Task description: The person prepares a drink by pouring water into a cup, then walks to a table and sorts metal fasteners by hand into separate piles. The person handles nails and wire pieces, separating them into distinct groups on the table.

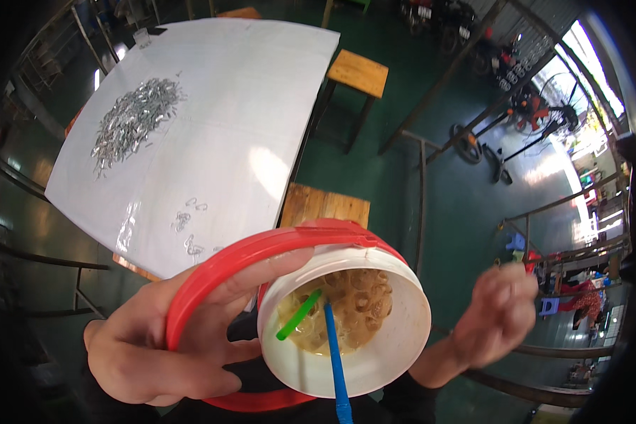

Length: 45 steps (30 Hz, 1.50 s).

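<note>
Close in front of me is a white plastic mug (413, 311) with a big red handle (222, 272), tilted so its mouth faces me. My left hand (148, 346) grips it by the handle, its fingers running inside the red loop to the mug's side. A light-brown drink with ice (364, 300) lies in the mug. Out of the drink stick a blue straw (336, 360), leaning toward me, and a shorter green straw (299, 315). To the right of the mug, apart from it, my right hand (498, 311) is raised, slightly blurred, its fingers curled into a fist with nothing visible in them.
Beyond the mug stands a white-topped table (226, 106) bearing a heap of small shiny metal pieces (138, 116) and a few loose metal loops (191, 244). Wooden stools (358, 72) flank its right side. Metal frames (422, 205), a bicycle and motorbikes (459, 21) stand farther right.
</note>
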Tool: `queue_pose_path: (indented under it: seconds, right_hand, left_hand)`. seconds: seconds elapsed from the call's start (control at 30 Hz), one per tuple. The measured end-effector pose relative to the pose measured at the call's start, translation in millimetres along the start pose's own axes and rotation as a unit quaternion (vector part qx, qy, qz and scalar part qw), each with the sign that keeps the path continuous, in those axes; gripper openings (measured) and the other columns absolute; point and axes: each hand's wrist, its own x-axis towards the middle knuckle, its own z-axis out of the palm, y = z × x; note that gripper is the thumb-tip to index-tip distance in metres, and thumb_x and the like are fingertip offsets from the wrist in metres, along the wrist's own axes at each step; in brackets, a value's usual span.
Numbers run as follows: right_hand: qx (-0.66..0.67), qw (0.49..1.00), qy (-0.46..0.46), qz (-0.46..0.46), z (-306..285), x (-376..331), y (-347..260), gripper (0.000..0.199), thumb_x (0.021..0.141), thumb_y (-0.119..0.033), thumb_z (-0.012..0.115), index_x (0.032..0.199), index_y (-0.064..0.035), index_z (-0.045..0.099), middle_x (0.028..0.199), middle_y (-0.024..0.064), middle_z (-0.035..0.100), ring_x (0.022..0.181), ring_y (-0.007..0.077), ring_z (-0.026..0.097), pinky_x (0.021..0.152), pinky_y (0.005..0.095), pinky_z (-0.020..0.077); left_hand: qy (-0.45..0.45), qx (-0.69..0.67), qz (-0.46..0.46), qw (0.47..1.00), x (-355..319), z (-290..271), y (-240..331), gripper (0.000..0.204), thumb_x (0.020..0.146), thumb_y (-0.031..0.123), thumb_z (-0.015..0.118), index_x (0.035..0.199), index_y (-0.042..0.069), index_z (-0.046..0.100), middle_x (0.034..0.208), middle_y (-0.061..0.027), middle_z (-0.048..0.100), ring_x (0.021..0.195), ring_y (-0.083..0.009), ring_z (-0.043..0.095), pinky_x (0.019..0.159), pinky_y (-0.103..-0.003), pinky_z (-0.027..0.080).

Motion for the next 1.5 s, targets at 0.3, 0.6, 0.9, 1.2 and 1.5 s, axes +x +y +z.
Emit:
queue_pose_path:
  seconds: [0.3, 0.6, 0.9, 1.2, 1.5]
  right_hand:
    - [-0.111, 0.804, 0.022, 0.583, -38, -216, 218, 0.024, 0.089, -0.018, 0.068, 0.110, -0.0077, 0.069, 0.092, -0.0018, 0.066, 0.078, 0.0049, 0.059, 0.059, 0.0189, 0.0427]
    - [-0.105, 0.623, 0.109, 0.768, -10, -378, 323, 0.043, 0.087, -0.027, 0.070, 0.121, -0.0043, 0.056, 0.081, -0.0011, 0.059, 0.065, 0.0061, 0.053, 0.052, 0.0221, 0.0429]
    - [-0.101, 0.624, 0.096, 0.769, -18, -400, 382, 0.046, 0.085, -0.022, 0.073, 0.123, -0.0054, 0.053, 0.101, 0.0023, 0.062, 0.075, 0.0126, 0.058, 0.059, 0.0268, 0.0449]
    - [0.024, 0.589, 0.061, 0.806, -22, -409, 387, 0.032, 0.087, -0.021, 0.069, 0.113, -0.0066, 0.056, 0.099, 0.0022, 0.062, 0.084, 0.0150, 0.061, 0.064, 0.0298, 0.0487]
    - [0.391, 0.578, 0.271, 0.663, -25, -354, 317, 0.048, 0.086, -0.030, 0.061, 0.125, -0.0047, 0.052, 0.130, 0.0120, 0.056, 0.119, 0.0297, 0.054, 0.097, 0.0488, 0.0468]
  left_hand:
    - [0.088, -0.065, -0.013, 0.994, 0, -31, -36, 0.098, 0.053, -0.019, 0.047, 0.147, -0.008, 0.018, 0.153, -0.0278, 0.016, 0.145, -0.0402, 0.009, 0.107, -0.066, 0.027]
    - [0.105, 0.004, 0.054, 0.993, -2, -46, -61, 0.095, 0.057, -0.019, 0.047, 0.146, -0.011, 0.016, 0.153, -0.0311, 0.011, 0.144, -0.0418, 0.008, 0.107, -0.065, 0.030]
    - [0.166, -0.012, 0.018, 0.986, -4, -40, -55, 0.090, 0.056, -0.019, 0.049, 0.141, -0.017, 0.021, 0.153, -0.0321, 0.007, 0.144, -0.0409, 0.008, 0.111, -0.060, 0.028]
    - [0.192, -0.058, 0.015, 0.979, 8, -29, -57, 0.089, 0.056, -0.021, 0.049, 0.141, -0.017, 0.022, 0.154, -0.0311, 0.006, 0.145, -0.0409, 0.008, 0.112, -0.059, 0.025]
    - [0.164, -0.068, 0.036, 0.984, 21, -20, -58, 0.089, 0.057, -0.022, 0.048, 0.142, -0.016, 0.022, 0.154, -0.0310, 0.009, 0.145, -0.0419, 0.007, 0.112, -0.059, 0.023]
